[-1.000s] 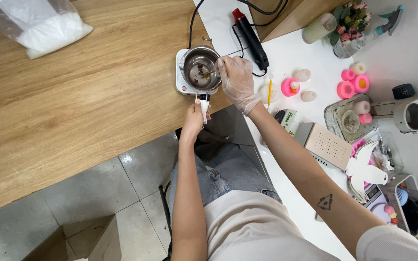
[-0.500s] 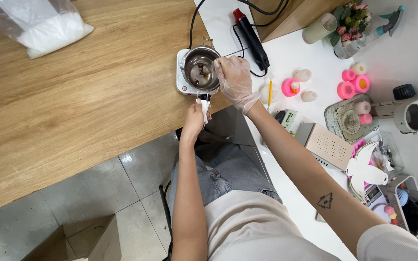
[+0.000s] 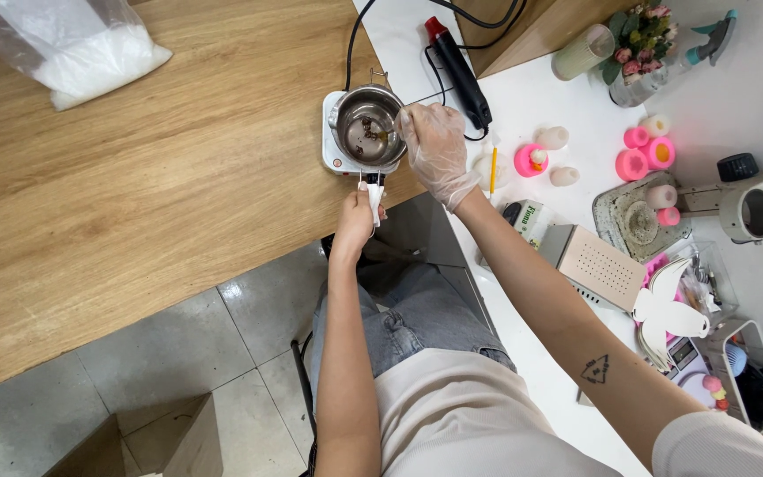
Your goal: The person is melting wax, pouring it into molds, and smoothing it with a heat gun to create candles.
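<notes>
- Metal pot point(image 3: 366, 132): on small white hotplate point(image 3: 336, 150), near tabletop point(image 3: 134, 194) edge.
- Left hand point(image 3: 357, 212): closed on pot handle point(image 3: 373, 196).
- Right hand point(image 3: 434, 146): gloved, pinching a thin stirrer over the pot rim.
- Heat gun point(image 3: 459, 72), pink moulds point(image 3: 642, 152): right of the pot.

Brightness: bright, even daylight-like light over the whole scene; nothing sits in deep shade.
Glare: the white table point(image 3: 567, 106) is nearly washed out toward its far right corner; a soft sheen lies on the floor tiles point(image 3: 249, 309).
Reflections: the rim of the steel pot point(image 3: 366, 125) catches small bright highlights.
Shadows: faint and short; a pale one under the near edge of the wooden table point(image 3: 134, 203), with darker shade beneath the white table's near edge.
Sharpness: centre crisp, wood grain readable; no motion blur on the right hand point(image 3: 434, 146) or the left hand point(image 3: 355, 216).
Distortion: wide-angle stretch at the bottom edge and the corners.
</notes>
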